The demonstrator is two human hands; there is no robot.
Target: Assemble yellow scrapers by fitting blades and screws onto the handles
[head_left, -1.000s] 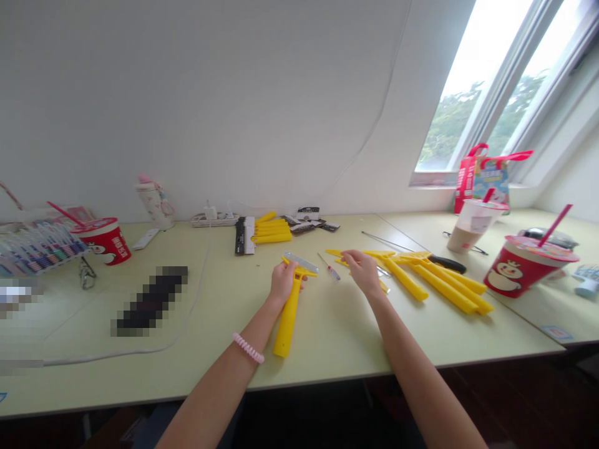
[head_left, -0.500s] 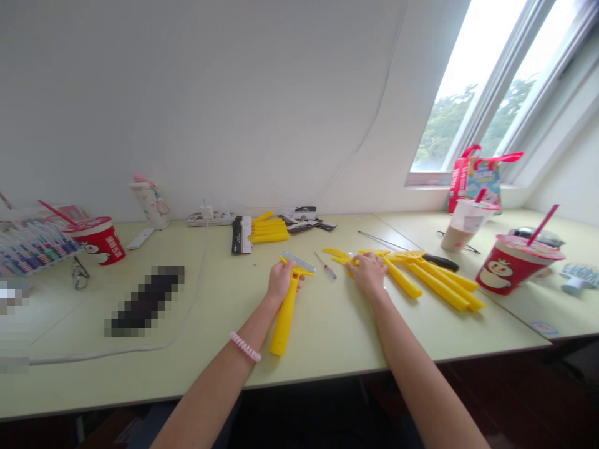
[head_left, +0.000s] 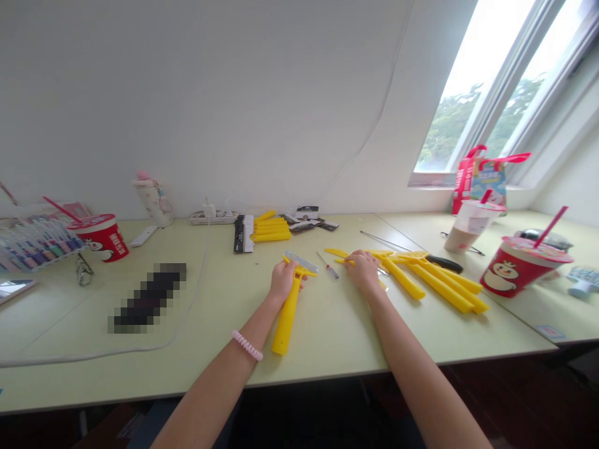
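Observation:
My left hand point(head_left: 283, 282) is closed around the neck of a yellow T-shaped scraper point(head_left: 287, 318), its handle pointing toward me. Across the scraper's head lies a flat, pale strip point(head_left: 303, 262). My right hand point(head_left: 365, 272) has its fingers bent down over a yellow plastic piece point(head_left: 345, 260) on the table; the fingertips are partly hidden. Between the hands lies a small screwdriver point(head_left: 331, 269). Right of my right hand, several yellow scraper handles point(head_left: 440, 288) lie side by side, with a black handle point(head_left: 444, 264) behind them.
Several yellow handles point(head_left: 274, 229) and black-and-white packets point(head_left: 306, 219) lie at the back. A red cup point(head_left: 515, 268) and a milky drink point(head_left: 465, 231) stand right. Another red cup point(head_left: 105, 240), a pixelated dark object point(head_left: 147, 299) and a white cable point(head_left: 154, 346) are left.
My right hand has shifted slightly left over the yellow pieces, and more of the pieces behind it shows. My left hand keeps hold of the scraper. The view has turned slightly.

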